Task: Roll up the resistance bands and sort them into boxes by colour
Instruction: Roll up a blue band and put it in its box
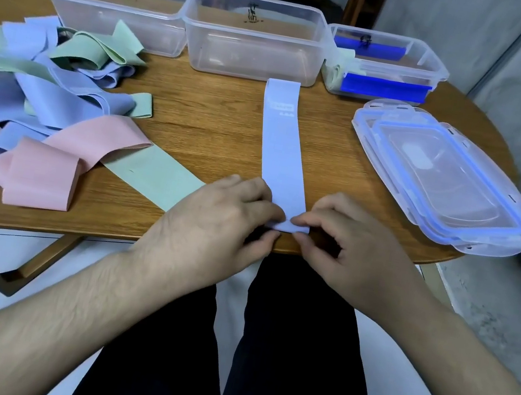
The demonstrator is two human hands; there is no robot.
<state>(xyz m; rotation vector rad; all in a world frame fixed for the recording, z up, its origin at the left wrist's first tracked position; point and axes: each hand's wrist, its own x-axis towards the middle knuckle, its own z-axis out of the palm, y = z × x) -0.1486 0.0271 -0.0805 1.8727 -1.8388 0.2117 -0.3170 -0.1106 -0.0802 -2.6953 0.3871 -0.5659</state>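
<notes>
The flat lavender-blue elastic resistance band (284,145) extends straight away from both hands on the wooden table (217,120). The left hand (226,222) and right hand (341,243) pinch its near, folded end. Judgement: keep edges aligned, roll tightly, apply even pressure across both sides.

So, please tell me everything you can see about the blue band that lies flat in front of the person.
The long flat pale blue elastic band lies stretched straight on the brown wooden table, running from the near edge toward the middle clear plastic box. It looks smooth and rubbery, with a small pale label near its far end. Its near end is folded over, just starting a roll, pinched by the left hand and the right hand.
</notes>
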